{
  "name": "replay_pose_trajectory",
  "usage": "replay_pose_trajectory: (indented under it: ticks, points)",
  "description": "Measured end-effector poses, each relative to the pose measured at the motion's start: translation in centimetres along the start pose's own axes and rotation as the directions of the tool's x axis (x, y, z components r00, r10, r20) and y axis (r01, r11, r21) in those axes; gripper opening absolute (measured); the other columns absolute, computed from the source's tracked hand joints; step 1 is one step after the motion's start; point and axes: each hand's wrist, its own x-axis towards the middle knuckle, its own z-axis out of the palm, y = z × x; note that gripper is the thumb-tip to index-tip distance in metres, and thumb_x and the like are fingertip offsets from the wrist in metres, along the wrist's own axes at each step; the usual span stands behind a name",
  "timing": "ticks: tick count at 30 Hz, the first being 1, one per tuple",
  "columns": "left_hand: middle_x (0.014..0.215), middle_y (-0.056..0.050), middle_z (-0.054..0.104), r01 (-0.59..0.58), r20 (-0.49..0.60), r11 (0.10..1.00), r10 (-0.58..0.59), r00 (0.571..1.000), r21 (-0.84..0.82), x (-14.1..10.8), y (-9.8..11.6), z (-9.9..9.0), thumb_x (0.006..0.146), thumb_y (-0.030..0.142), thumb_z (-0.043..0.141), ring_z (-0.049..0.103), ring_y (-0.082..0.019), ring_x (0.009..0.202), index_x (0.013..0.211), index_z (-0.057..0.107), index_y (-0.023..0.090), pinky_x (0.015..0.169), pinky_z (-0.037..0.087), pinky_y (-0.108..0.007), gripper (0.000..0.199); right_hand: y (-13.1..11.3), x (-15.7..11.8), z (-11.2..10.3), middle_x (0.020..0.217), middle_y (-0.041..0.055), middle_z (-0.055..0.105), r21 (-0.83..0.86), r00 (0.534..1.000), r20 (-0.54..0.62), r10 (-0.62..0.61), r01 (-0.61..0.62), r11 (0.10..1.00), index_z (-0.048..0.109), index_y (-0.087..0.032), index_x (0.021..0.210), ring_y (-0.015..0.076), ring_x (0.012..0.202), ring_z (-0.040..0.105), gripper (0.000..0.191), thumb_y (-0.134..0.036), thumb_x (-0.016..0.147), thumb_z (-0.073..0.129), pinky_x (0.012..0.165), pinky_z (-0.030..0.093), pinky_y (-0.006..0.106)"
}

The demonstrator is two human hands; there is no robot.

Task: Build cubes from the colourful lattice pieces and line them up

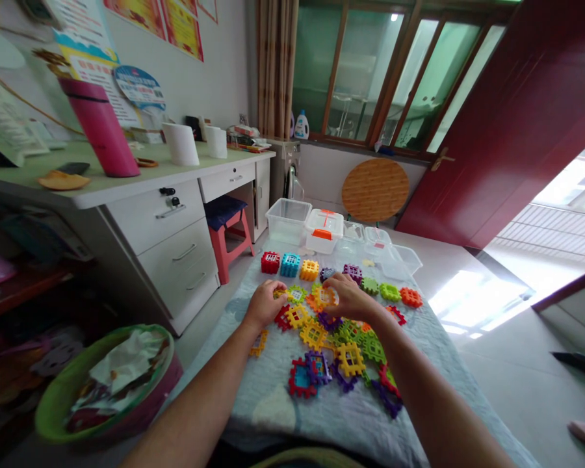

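Observation:
My left hand (267, 303) is closed at the left of a heap of plastic interlocking building pieces, its fingertips pinching a yellow building piece (279, 294) that is mostly hidden. Opposite it, my right hand (351, 298) grips an orange building piece (325, 297), a square frame with notched edges. Between the hands lies a lime-green piece (297, 294). Loose yellow pieces (314, 335), green pieces (373, 348) and purple pieces (318, 368) spread nearer to me. Beyond the hands stands a row of stacks sorted by colour, among them a red stack (270, 262), a blue stack (290, 264) and a yellow stack (309, 270).
Several clear plastic boxes stand at the table's far end, one a lidded box with orange clasps (324, 231). A patterned cloth (268, 396) covers the table. To the left are a waste bin (110, 383), a pink stool (229, 234) and a desk with drawers (170, 237).

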Motion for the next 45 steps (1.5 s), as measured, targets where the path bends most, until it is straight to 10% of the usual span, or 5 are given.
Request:
replay_pose_trajectory:
  ticks: [12,31,38,45]
  points:
    - [0.090,-0.005,0.066,0.041,0.012,0.999,-0.041,0.999,-0.017,-0.1,0.3,-0.1,0.074,0.014,0.059,0.063,-0.018,0.089,0.087,0.067,0.015,0.086,0.049,-0.032,0.015,1.4,9.7,0.6,0.112,0.0128,0.057,-0.074,0.986,-0.102,0.131,-0.139,0.988,0.060,-0.014,0.117,0.0264,0.103,0.052,0.050,-0.031,0.070,0.070,0.089,0.040,0.035]
    - [0.093,-0.005,0.066,0.074,0.049,0.997,-0.074,0.996,-0.003,-0.1,0.6,-0.3,0.076,0.013,0.060,0.062,-0.017,0.090,0.090,0.067,0.014,0.087,0.048,-0.030,0.016,2.3,11.6,2.6,0.113,0.0128,0.061,-0.122,0.990,-0.048,0.129,-0.134,0.984,0.061,-0.017,0.118,0.0279,0.104,0.055,0.054,-0.033,0.068,0.073,0.090,0.040,0.036]
    - [0.090,-0.004,0.066,0.068,0.029,0.998,-0.068,0.997,-0.011,-0.1,0.6,-0.2,0.074,0.013,0.060,0.062,-0.017,0.088,0.087,0.067,0.015,0.085,0.048,-0.029,0.015,2.0,8.8,0.9,0.127,0.0144,0.055,-0.049,0.979,-0.191,0.077,-0.087,0.995,0.048,-0.016,0.133,0.0289,0.116,0.050,0.067,-0.030,0.071,0.069,0.096,0.040,0.040]
    - [0.092,-0.004,0.065,0.038,-0.016,0.998,-0.039,0.999,-0.055,-0.1,0.7,-0.2,0.075,0.017,0.060,0.062,-0.018,0.090,0.089,0.066,0.017,0.087,0.049,-0.031,0.015,2.6,-0.8,-1.4,0.102,0.0087,0.067,0.145,0.971,-0.237,0.018,0.016,0.989,0.062,-0.017,0.111,0.0213,0.091,0.063,0.034,-0.030,0.079,0.060,0.085,0.048,0.036]
